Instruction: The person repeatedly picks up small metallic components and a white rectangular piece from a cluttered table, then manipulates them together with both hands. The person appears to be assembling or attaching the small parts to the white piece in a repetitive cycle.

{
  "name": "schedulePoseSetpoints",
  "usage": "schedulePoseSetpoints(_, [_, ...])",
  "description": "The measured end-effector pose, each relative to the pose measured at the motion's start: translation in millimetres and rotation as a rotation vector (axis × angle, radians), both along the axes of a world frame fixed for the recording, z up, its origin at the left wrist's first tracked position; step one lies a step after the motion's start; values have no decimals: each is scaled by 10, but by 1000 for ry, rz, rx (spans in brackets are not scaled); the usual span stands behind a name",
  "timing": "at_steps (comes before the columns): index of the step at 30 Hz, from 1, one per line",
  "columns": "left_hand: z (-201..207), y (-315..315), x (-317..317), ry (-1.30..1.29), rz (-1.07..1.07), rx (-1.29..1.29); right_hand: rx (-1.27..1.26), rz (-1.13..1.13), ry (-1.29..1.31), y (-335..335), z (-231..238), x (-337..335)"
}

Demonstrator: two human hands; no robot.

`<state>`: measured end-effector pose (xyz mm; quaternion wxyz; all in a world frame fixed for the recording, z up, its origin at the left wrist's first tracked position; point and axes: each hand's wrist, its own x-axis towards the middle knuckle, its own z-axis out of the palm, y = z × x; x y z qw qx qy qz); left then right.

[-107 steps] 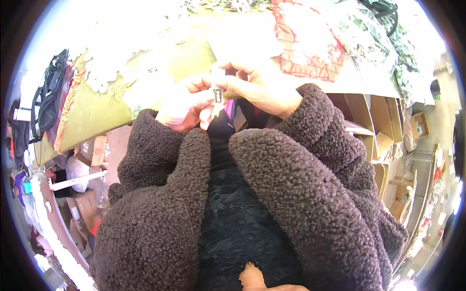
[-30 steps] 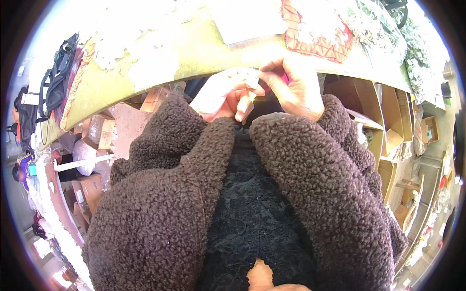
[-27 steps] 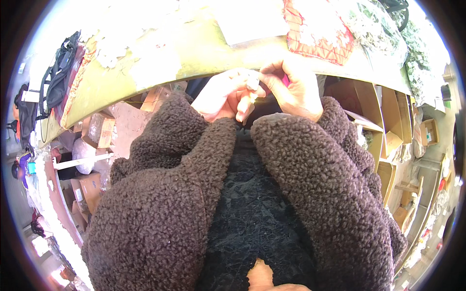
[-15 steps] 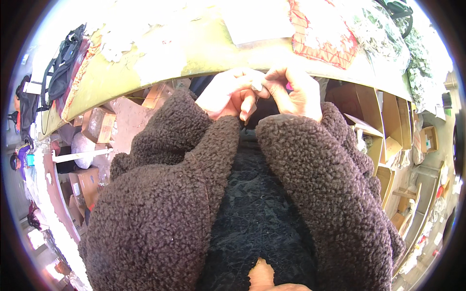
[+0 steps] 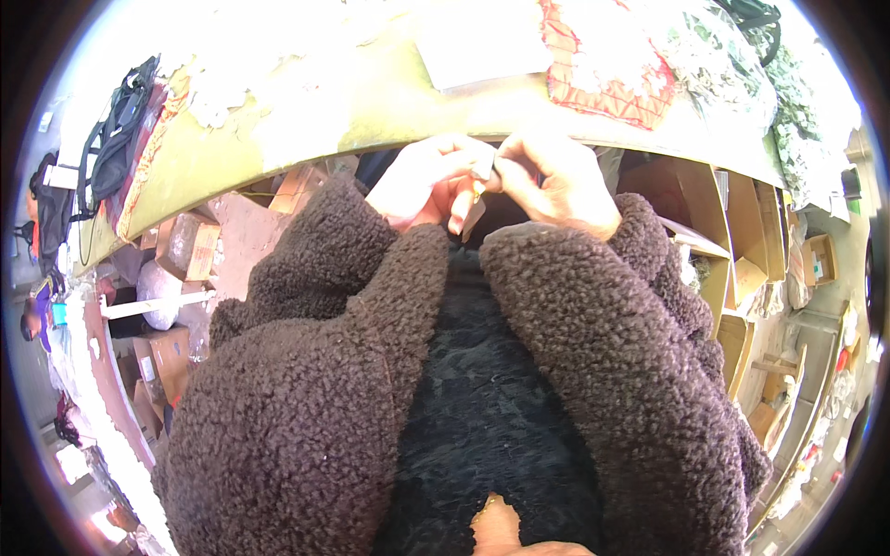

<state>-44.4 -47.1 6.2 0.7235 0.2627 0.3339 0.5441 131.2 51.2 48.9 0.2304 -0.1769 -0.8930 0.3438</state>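
My left hand (image 5: 428, 182) and my right hand (image 5: 554, 182) meet just below the front edge of a yellow-green table (image 5: 371, 107). Together their fingertips pinch a small pale flat piece (image 5: 483, 169), too small and bright to identify. Both forearms are in dark brown fleece sleeves (image 5: 593, 352) that fill most of the view. The palms and whatever lies under the fingers are hidden.
On the table lie a red patterned cloth (image 5: 603, 65), a pale flat sheet (image 5: 482, 51) and green foliage (image 5: 742, 74). A black bag (image 5: 116, 148) hangs at the left end. Cardboard boxes (image 5: 185, 246) stand on the floor left and shelves of boxes (image 5: 732, 259) right.
My hands have stayed together on the small piece, now lower against the table's front edge than 3.6 s ago. In the last second the view shifted slightly; the grip looks the same.
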Motion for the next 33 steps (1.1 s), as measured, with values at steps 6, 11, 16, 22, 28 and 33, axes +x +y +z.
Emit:
schedulePoseSetpoints(6, [17, -23, 10, 88, 10, -70, 200, 126, -181, -10, 45, -79])
schedulePoseSetpoints(11, [-13, -11, 38, 125, 46, -106, 370, 98, -88, -31, -50, -62])
schedulePoseSetpoints(16, [-39, -11, 54, 90, 24, -100, 386, 124, 52, -37, -58, -1])
schedulePoseSetpoints(22, [-48, 65, 97, 106, 108, -60, -56, -34, -7, -73, -46, 70])
schedulePoseSetpoints(28, [132, 111, 90, 107, 137, -81, -112, -78, 40, 255, -155, 162])
schedulePoseSetpoints(33, [556, 356, 34, 222, 115, -46, -519, -590, 198, 1692, 386, 679])
